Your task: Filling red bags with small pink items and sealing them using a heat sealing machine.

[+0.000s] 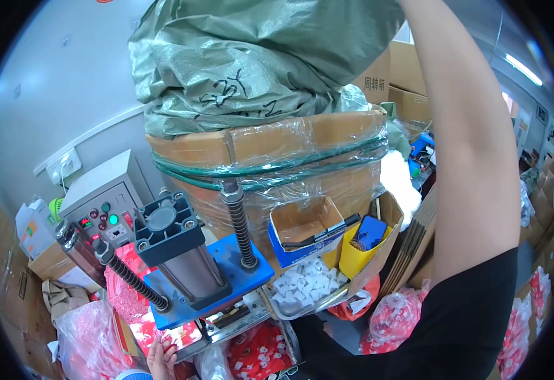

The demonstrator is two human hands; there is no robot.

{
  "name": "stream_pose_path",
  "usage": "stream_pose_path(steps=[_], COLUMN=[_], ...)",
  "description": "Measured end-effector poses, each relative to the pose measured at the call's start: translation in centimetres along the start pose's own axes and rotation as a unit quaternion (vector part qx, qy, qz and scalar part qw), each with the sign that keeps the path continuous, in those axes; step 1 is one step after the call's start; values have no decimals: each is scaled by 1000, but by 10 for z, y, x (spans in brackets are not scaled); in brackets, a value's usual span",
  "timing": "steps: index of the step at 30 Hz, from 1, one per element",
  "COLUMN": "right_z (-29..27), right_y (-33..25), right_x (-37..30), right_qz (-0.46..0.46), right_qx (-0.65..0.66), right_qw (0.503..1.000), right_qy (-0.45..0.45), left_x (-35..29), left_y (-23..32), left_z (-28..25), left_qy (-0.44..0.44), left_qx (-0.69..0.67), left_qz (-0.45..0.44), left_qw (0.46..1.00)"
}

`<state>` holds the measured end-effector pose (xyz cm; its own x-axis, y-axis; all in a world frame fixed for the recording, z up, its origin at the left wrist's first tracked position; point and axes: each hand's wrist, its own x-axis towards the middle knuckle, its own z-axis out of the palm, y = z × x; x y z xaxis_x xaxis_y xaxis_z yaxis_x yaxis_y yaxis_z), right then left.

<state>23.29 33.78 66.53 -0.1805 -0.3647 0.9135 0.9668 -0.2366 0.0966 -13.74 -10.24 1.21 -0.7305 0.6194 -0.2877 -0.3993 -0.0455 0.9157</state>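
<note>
My left hand (161, 360) is at the bottom left, at the near edge of a red printed sheet (179, 335). Its fingers are bent and close together on that edge. The sheet lies under the blue plate (246, 261) of a bench press with a grey cylinder (191, 272) and two spring-wrapped posts. My right arm (473, 152) reaches up along the right side, and its hand is beyond the upper edge. Near the arm's upper end bulges a big green woven sack (264, 50), resting on a cardboard carton (309, 139) wrapped in clear film and green strapping.
Small white plastic pieces (309, 282) fill a tray right of the press. Behind it stand an open blue-and-brown box (309, 231) and a yellow bin (360, 253). A grey control box (106, 196) is on the left. Bags of red items (397, 320) surround the bench.
</note>
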Motion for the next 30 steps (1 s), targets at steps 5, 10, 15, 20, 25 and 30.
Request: stream_pose_path(steps=[5,10,15,20,25,30], right_z=[-33,-3,-70,-124,-137,-62], right_y=[-23,-18,-66,-147,-175,-194], right_x=[-5,10,12,-99,-186,-189], right_qz=[-53,73,263,-132,-106,-39], right_qx=[35,180,560,615,504,454], right_qw=[997,980,738,568,823,854], right_qy=[-54,-33,-271,-530,-238,-250], left_x=[10,10,7,2,5,12], left_y=[-11,-13,-13,-10,-9,-11], left_z=[-3,-8,-7,-3,-2,-3], left_qy=[-16,-42,-27,-4,-7,1], left_qx=[-104,-97,-92,-77,-80,-75], left_qz=[34,36,31,39,44,31], left_qw=[994,994,995,996,996,997])
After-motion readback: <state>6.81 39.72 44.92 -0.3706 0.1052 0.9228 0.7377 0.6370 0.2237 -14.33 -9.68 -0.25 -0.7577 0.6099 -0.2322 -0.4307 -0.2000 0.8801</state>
